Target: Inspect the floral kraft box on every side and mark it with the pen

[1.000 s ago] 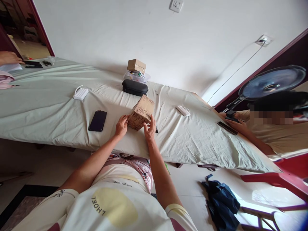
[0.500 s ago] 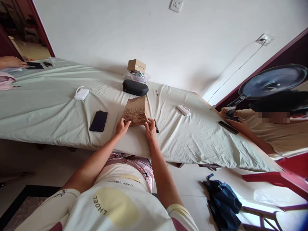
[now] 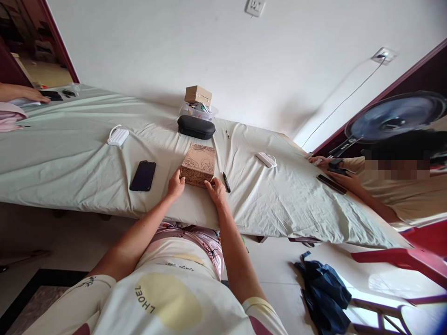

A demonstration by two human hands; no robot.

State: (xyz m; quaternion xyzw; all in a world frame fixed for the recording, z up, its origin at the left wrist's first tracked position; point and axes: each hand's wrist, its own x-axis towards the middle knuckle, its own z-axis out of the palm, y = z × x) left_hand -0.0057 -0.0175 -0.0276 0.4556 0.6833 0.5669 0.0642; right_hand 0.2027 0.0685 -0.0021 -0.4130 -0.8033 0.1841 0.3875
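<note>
A small brown cardboard box (image 3: 199,163) with dark scribbled line drawings on its faces sits on the cloth-covered table in front of me. My left hand (image 3: 176,184) grips its near left corner, thumb on the front face. At the near right corner, my right hand (image 3: 215,190) has its thumb and fingers closed on the box's lower edge. Just right of that hand lies a black marker (image 3: 226,182). To the left of the box rests a dark smartphone (image 3: 143,176), and behind it is a black zip case (image 3: 196,127).
Against the wall, a clear plastic tub (image 3: 188,110) holds pens, with another carton (image 3: 198,95) on top. White power banks (image 3: 118,136) lie on both sides of the pale green tablecloth (image 3: 87,172). Other people sit at both ends; a fan (image 3: 394,122) stands right.
The box has been tilted, so its scribbled top and front now show, and it sits slightly further right. My right hand has shifted down its right corner, away from the marker.
</note>
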